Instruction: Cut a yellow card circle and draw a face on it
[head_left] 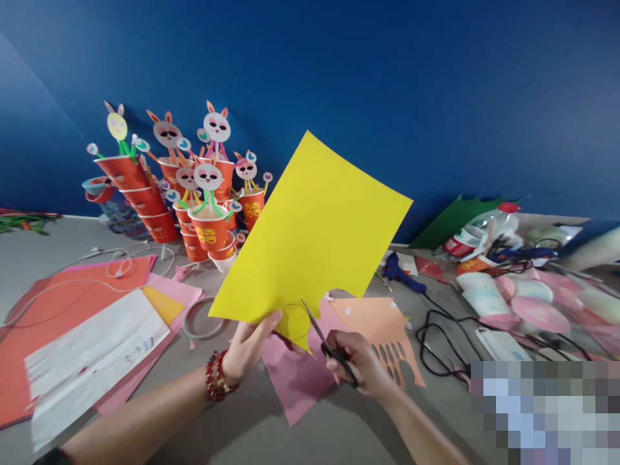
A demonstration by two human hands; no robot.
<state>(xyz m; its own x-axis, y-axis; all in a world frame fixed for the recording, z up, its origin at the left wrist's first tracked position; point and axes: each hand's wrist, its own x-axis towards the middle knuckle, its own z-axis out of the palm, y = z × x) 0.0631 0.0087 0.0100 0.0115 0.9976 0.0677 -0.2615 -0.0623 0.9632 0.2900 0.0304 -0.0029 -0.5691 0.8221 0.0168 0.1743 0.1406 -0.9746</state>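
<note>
My left hand (254,345) pinches the lower edge of a large yellow sheet (329,219), held up at a tilt. A circle is drawn near the sheet's lower edge, beside my fingertips, and curved pieces are cut out of that edge to its right. Black-handled scissors (314,326) are in my right hand (356,361), with my fingers wrapped round the handles. The blades lie at the right side of the drawn circle. Below the sheet, pink paper (295,387) and a peach sheet with cutouts (372,320) rest on the table.
Red cups (208,229) with rabbit figures stand at the back left. Orange paper (14,361), a white sheet (97,358) and a tape ring (186,323) lie left. On the right are a blue glue gun (404,274), black cable, a bottle (477,232) and pink-white pieces (489,303).
</note>
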